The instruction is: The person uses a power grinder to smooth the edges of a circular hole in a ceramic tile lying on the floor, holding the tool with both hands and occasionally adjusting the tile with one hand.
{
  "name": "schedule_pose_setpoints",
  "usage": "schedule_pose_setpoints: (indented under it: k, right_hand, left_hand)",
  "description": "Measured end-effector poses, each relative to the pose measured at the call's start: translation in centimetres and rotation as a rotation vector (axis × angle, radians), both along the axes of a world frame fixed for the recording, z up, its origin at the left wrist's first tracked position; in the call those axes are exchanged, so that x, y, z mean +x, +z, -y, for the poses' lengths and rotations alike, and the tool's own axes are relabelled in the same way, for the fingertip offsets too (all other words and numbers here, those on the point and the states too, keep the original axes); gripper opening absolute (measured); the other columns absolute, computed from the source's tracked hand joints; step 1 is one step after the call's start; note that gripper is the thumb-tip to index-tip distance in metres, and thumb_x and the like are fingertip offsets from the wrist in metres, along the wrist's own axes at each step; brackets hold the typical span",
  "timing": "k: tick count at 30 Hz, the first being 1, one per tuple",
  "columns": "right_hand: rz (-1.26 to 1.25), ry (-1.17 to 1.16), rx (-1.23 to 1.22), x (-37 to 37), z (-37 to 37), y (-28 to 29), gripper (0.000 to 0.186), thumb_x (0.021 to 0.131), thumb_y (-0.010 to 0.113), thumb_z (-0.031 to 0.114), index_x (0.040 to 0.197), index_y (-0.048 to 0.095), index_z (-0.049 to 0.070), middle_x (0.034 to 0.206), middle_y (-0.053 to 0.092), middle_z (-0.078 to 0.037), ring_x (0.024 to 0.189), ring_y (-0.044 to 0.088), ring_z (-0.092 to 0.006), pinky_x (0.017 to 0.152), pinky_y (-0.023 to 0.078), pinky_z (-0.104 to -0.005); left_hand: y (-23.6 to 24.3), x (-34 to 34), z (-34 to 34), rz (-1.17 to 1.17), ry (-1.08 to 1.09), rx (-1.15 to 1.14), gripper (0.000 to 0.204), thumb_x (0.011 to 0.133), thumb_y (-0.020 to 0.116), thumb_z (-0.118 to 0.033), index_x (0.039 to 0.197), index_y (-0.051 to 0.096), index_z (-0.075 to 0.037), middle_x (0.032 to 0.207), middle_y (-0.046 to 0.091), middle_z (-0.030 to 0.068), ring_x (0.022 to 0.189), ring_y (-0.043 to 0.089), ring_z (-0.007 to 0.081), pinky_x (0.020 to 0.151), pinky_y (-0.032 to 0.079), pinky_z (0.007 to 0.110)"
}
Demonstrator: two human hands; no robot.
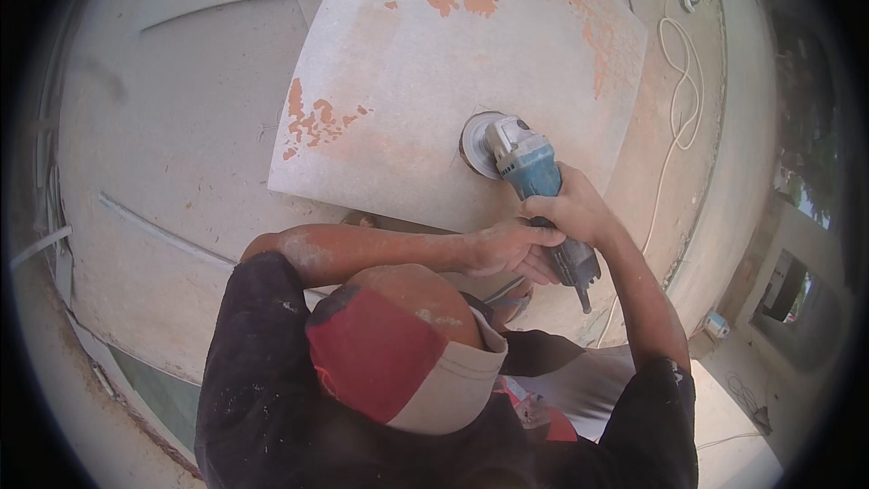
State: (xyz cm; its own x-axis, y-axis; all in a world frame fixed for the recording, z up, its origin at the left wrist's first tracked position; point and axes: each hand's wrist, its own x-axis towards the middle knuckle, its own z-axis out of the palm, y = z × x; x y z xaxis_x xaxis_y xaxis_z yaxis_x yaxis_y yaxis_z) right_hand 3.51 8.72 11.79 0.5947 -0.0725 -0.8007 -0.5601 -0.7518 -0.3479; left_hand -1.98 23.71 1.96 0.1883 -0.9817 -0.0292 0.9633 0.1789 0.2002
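gripping the blue grinder (528,166) are right fingers (549,208); left fingers (540,266) touch it, hold unclear, any lettering unreadable.

Bright, diffuse daylight; thin haze mutes colours. Pale board (407,100) evenly lit, slightly washed out; shadows soft. Black shirt (262,380) swallows detail. Grinder (534,172) reasonably clear. Right-hand background dim, soft, with glaring openings (804,197). Fisheye bows straight edges; rim fades black.
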Motion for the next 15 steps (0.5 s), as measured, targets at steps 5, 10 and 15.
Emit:
schedule_pose_setpoints:
  k: [5, 10, 15]
  right_hand:
    - [0.007, 0.018, -0.011, 0.0, 0.2, -0.1, 0.067, 0.068, 0.08, 0.033, 0.117, 0.065, -0.01, 0.105, 0.072, -0.025, 0.098, 0.071, -0.0339, 0.088, 0.055, -0.0408]
    - [0.013, 0.001, 0.026, 0.4, -0.6, 0.9, 0.062, 0.067, 0.079, 0.032, 0.113, 0.068, -0.008, 0.102, 0.072, -0.023, 0.094, 0.071, -0.0318, 0.086, 0.055, -0.0397]
    - [0.019, 0.0, 0.021, 0.1, -0.2, 0.5, 0.063, 0.067, 0.08, 0.032, 0.113, 0.067, -0.009, 0.102, 0.072, -0.022, 0.093, 0.071, -0.0311, 0.085, 0.055, -0.0392]
  left_hand:
    - [-0.3, -0.1, 0.3, -0.015, -0.004, -0.015, 0.053, 0.11, 0.051, -0.035, 0.144, 0.046, 0.005, 0.137, 0.06, 0.027, 0.129, 0.061, 0.039, 0.113, 0.049, 0.052]
    - [-0.1, -0.1, 0.4, -0.027, -0.005, 0.0, 0.052, 0.11, 0.051, -0.035, 0.144, 0.046, 0.005, 0.137, 0.06, 0.0273, 0.129, 0.061, 0.0394, 0.113, 0.049, 0.052]
    - [0.0, -0.1, 0.4, -0.037, -0.009, 0.0, 0.051, 0.111, 0.05, -0.034, 0.143, 0.047, 0.005, 0.136, 0.061, 0.027, 0.129, 0.061, 0.0392, 0.113, 0.049, 0.051]
